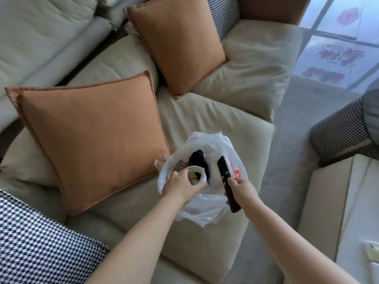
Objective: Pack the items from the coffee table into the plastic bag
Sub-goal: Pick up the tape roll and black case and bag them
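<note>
Nearest: houndstooth cushion (41,242) at the sofa's (205,253) near-left edge. Then right hand (244,189), fingers clenched round a black remote (225,181), its far end poking over the bag's right rim. Left hand (180,185) beside it, fingers grasping a tape roll (195,174) at the bag's left rim. Plastic bag (205,210) open on the seat near the sofa's front edge, something dark (198,157) already inside. Beyond, two orange pillows (92,140). Likely step: loading both items. Next calls for lowering roll and remote clear of the rim, then letting go.
</note>
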Tool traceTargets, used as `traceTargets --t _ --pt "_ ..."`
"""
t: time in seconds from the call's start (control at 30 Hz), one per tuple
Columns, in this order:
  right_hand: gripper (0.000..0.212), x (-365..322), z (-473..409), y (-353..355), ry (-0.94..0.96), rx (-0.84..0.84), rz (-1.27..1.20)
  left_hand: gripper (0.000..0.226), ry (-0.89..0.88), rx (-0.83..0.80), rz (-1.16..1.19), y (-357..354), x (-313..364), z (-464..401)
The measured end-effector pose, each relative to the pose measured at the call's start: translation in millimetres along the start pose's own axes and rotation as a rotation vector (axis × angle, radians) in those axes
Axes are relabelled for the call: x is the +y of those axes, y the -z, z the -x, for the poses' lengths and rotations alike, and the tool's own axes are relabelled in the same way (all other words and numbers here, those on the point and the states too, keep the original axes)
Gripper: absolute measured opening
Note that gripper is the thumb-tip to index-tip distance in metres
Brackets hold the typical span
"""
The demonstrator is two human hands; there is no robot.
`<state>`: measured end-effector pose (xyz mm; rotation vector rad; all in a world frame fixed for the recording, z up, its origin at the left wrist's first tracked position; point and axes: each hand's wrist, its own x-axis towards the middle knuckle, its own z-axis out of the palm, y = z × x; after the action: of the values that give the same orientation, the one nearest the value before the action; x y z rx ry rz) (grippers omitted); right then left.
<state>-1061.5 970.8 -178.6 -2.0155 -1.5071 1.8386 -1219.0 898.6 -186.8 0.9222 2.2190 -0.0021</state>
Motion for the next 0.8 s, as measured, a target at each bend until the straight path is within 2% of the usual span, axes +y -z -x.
traceTargets --t 0.07,0.2,0.4,0.5,0.63,0.8 --pt "0.027 -5 -25 -14 -0.029 0.011 0.028 0.080 0.008 -0.048 0.003 -2 -5 -20" --pt "0.023 -10 -62 -28 -0.075 0.055 0.244 0.080 0.014 -0.116 -0.022 -5 -10 -50" --pt "0.023 -20 -94 -45 -0.074 0.080 0.339 0.095 0.005 -0.164 -0.068 -14 -13 -77" --pt "0.032 -22 -104 -56 -0.031 0.090 0.355 0.097 0.015 -0.190 -0.109 -21 -15 -83" --pt "0.053 -22 -99 -62 -0.013 0.128 0.311 0.085 -0.025 -0.202 -0.134 -26 -18 -83" --pt "0.049 -8 -70 -41 0.071 0.209 0.347 0.069 -0.079 -0.120 -0.184 -20 -7 -71"
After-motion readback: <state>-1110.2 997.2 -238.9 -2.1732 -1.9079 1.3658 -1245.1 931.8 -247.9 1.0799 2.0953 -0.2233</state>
